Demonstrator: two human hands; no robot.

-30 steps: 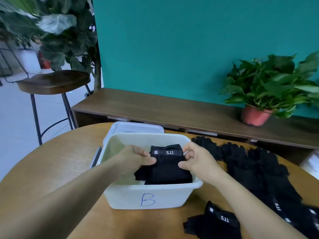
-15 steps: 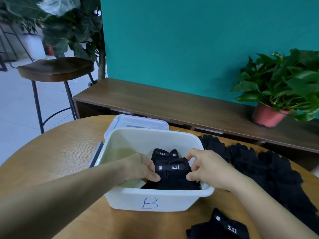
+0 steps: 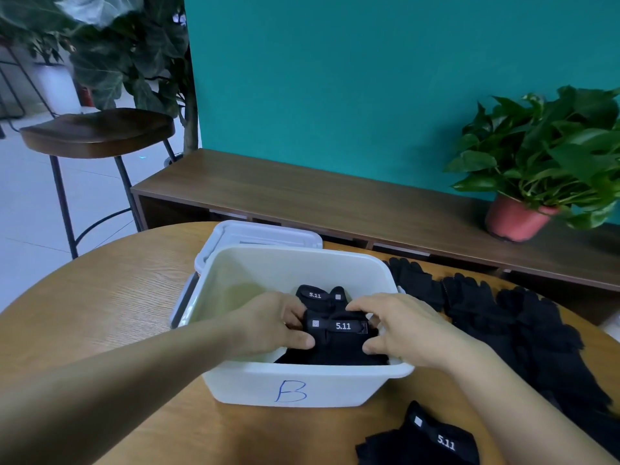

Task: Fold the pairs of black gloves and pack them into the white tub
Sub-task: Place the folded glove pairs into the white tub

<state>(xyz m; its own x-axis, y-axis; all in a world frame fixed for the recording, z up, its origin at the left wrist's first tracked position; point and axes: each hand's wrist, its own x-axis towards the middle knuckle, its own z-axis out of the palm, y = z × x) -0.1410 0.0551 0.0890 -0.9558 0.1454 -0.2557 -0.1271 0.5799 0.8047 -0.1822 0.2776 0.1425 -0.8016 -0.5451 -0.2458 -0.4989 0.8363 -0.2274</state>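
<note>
Head view: both hands reach into the tub (image 3: pixel 302 385). Left hand (image 3: pixel 271 325) and right hand (image 3: pixel 397 330) pinch the folded gloves (image 3: pixel 339 340) from either side with curled fingers, in the tub's right half. Loose gloves (image 3: pixel 503 317) lie on the table (image 3: pixel 100 307) beside it.

We have lowered the folded black fabric glove pair (image 3: pixel 339 333) from rim height down into the white plastic tub (image 3: pixel 302 380). Our left hand (image 3: pixel 271 322) and right hand (image 3: pixel 399 325) have sunk with it, gripping its sides. Behind it, another folded black pair (image 3: pixel 318 295) has come into view.
</note>
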